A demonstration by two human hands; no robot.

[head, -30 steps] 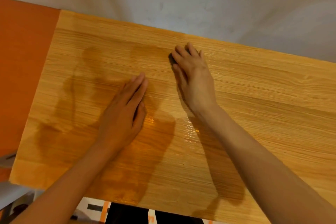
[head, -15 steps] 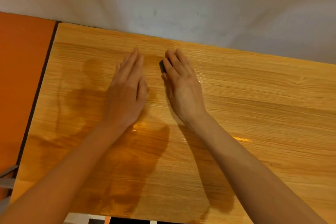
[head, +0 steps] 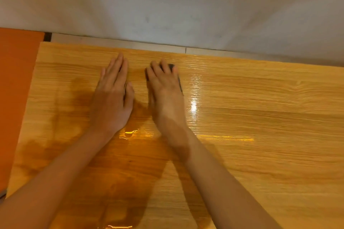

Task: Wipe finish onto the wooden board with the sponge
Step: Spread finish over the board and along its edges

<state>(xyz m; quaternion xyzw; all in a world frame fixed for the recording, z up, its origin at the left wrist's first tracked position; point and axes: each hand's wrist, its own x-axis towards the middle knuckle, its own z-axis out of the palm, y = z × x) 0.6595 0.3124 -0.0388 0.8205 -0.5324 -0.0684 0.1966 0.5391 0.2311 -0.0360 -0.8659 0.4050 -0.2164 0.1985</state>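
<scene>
The wooden board fills most of the view, light oak grain with glossy wet patches near the middle. My right hand lies flat near the board's far edge, pressing down on a dark sponge. Only thin dark slivers of the sponge show at my fingertips and along the hand's right side. My left hand rests flat on the board just to the left, fingers together, holding nothing. A small gap separates the two hands.
An orange surface borders the board on the left. A grey wall rises behind the board's far edge, with a pale strip along its base. Wet puddles glint near my left wrist.
Both hands have slid toward the board's far edge. The left hand has drawn level with the right. The sponge now peeks out on the right hand's right side.
</scene>
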